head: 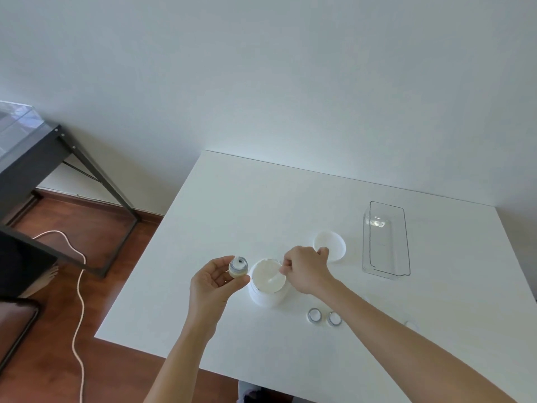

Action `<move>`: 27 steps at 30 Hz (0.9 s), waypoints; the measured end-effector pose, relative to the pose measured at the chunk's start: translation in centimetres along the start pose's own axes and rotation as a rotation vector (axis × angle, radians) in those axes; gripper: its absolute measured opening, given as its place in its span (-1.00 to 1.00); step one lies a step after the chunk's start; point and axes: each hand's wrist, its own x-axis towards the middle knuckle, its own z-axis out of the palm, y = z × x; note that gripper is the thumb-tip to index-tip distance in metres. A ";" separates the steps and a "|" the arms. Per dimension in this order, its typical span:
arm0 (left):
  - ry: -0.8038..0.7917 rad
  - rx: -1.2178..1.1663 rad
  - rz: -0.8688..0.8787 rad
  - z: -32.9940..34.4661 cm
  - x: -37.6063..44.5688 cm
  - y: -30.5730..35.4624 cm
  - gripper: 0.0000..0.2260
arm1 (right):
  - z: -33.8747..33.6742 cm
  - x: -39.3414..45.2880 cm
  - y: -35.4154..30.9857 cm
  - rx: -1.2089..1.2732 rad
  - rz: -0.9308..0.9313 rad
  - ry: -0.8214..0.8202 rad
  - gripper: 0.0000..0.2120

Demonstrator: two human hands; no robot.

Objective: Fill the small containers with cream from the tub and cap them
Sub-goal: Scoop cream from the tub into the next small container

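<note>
An open white tub full of cream stands on the white table. My left hand holds a small container tilted, just left of the tub; cream shows in its mouth. My right hand is closed on a thin white spatula whose tip dips into the tub's cream. Two small silver-rimmed containers stand on the table in front of the tub, under my right forearm. The tub's white lid lies upside down behind my right hand.
A clear rectangular plastic tray stands at the right back. A faint clear cap lies near my right forearm. Left of the table are wooden floor, a white cable and a dark desk frame.
</note>
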 end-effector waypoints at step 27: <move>-0.099 -0.016 -0.015 2.6 0.1 0.5 -0.66 | -4.2 -6.0 -0.4 0.227 -0.330 0.617 -0.84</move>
